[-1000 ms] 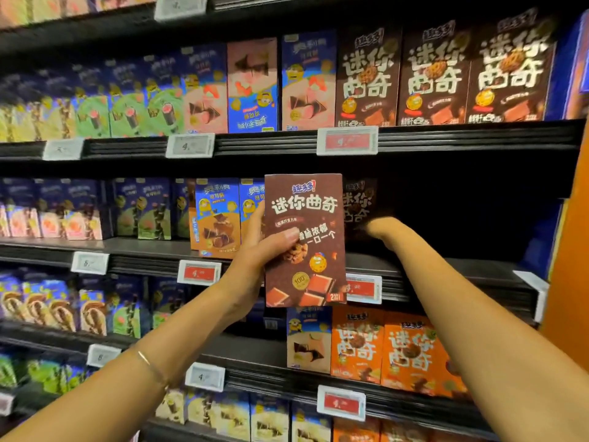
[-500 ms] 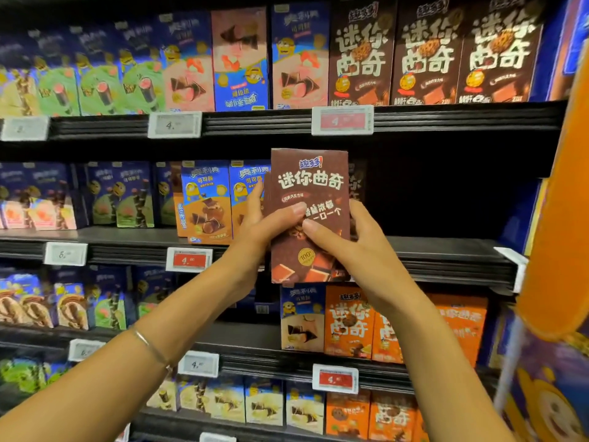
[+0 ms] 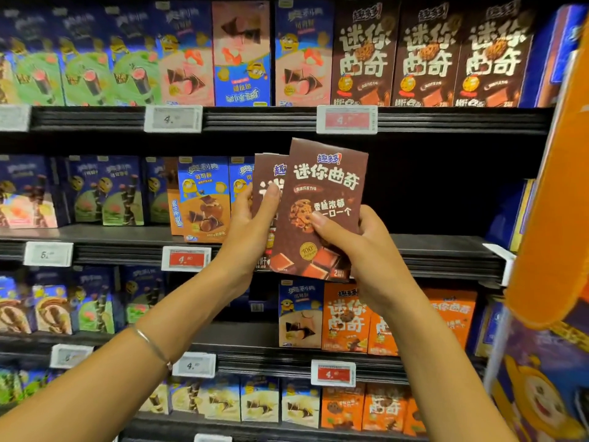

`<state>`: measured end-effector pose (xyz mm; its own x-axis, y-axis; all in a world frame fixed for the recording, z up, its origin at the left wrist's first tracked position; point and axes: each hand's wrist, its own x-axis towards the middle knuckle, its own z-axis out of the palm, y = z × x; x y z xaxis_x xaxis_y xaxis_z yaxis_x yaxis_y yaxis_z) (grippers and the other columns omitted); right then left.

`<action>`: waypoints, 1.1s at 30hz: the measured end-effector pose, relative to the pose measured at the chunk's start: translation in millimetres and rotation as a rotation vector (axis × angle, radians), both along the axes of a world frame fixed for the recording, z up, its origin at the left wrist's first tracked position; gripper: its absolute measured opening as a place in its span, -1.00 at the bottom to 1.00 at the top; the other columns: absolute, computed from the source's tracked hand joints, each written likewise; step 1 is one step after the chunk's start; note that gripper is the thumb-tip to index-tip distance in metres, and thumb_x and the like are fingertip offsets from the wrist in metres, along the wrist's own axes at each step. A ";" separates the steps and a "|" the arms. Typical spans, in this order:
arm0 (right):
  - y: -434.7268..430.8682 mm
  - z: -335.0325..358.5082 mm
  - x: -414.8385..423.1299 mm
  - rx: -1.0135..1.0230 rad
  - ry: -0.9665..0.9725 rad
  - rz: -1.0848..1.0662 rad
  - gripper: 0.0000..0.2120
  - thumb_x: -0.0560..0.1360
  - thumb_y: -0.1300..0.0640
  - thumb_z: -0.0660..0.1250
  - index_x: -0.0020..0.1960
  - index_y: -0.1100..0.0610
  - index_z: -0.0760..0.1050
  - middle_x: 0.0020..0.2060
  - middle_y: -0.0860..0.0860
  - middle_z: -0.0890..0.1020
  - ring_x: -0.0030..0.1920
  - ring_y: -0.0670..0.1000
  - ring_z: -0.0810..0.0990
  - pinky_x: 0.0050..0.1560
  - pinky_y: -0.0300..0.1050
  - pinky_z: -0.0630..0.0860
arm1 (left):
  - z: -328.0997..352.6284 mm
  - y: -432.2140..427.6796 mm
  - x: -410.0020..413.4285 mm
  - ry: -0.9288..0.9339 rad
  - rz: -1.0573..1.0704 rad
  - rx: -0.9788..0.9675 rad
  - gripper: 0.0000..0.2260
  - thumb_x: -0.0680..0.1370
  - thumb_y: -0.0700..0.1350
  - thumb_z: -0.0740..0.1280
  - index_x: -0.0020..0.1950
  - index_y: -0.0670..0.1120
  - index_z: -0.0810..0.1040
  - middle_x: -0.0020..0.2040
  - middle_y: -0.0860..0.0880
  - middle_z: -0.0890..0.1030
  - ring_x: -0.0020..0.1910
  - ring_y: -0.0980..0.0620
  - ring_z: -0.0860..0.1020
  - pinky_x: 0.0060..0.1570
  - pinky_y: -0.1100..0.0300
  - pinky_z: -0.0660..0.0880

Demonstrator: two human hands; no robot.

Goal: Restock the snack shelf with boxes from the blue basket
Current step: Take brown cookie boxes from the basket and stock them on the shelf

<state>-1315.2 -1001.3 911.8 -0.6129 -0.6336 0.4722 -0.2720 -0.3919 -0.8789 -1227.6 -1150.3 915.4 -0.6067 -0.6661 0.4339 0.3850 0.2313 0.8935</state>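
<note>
Two brown cookie boxes are held up in front of the middle shelf point(image 3: 446, 250). My right hand point(image 3: 360, 250) grips the front brown box point(image 3: 325, 193) by its lower right side, tilted slightly right. Behind it and to the left sits a second brown box point(image 3: 266, 173), with my left hand point(image 3: 251, 224) closed on it and the thumb across its face. The front box overlaps most of the rear one. To the right of the boxes the middle shelf is a dark gap. No blue basket is in view.
Matching brown boxes point(image 3: 427, 55) line the top shelf at right. Blue snack boxes point(image 3: 204, 199) stand left of my hands on the middle shelf. Orange boxes point(image 3: 347, 317) fill the shelf below. Price tags point(image 3: 186, 258) run along shelf edges. An orange display point(image 3: 554, 218) juts in at the right.
My right hand came back from the dark shelf gap to the box in my left hand. The single box has fanned into two, the front one now in my right hand.
</note>
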 end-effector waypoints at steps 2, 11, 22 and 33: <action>4.0 0.0 -3.0 0.008 0.010 -0.001 -0.41 0.33 -0.15 0.54 0.25 0.05 0.46 0.05 -0.03 0.72 -0.02 -0.01 0.75 -0.15 -0.22 0.65 | -0.4 -3.2 -1.6 0.001 0.000 -0.022 -0.39 0.54 0.34 0.33 0.55 0.19 0.36 0.33 0.07 0.65 0.16 0.07 0.73 0.07 -0.03 0.72; 33.8 10.4 -60.5 -0.028 0.035 -0.156 -0.55 0.42 -0.07 0.51 0.24 0.08 0.55 0.07 0.01 0.73 0.05 0.08 0.73 0.05 0.06 0.63 | -3.4 -14.4 -2.7 0.009 0.047 -0.101 -0.30 0.49 0.36 0.34 0.58 0.12 0.34 0.38 0.02 0.61 0.21 0.02 0.70 0.02 0.06 0.71; 1.6 9.0 -174.4 0.272 0.125 -0.642 -0.53 0.46 0.02 0.54 0.21 0.19 0.41 0.11 0.12 0.64 0.06 0.10 0.67 0.07 0.11 0.64 | -1.5 -17.1 -5.0 0.040 0.058 -0.020 -0.27 0.50 0.42 0.36 0.58 0.12 0.34 0.40 0.03 0.62 0.27 0.00 0.68 0.26 -0.16 0.63; -24.6 14.8 -215.9 0.651 0.337 -0.880 -0.71 0.52 0.14 0.32 0.12 0.33 0.57 0.12 0.29 0.62 0.10 0.28 0.59 0.02 -0.02 0.50 | -5.9 -7.1 -10.0 0.077 0.042 -0.024 -0.33 0.51 0.35 0.33 0.57 0.13 0.35 0.35 0.05 0.66 0.21 0.02 0.71 0.19 -0.11 0.67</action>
<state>-1531.1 -1025.9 926.6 -0.8693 -0.2318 0.4366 -0.4870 0.5536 -0.6756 -1237.7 -1157.4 909.5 -0.5428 -0.6790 0.4943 0.4422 0.2692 0.8556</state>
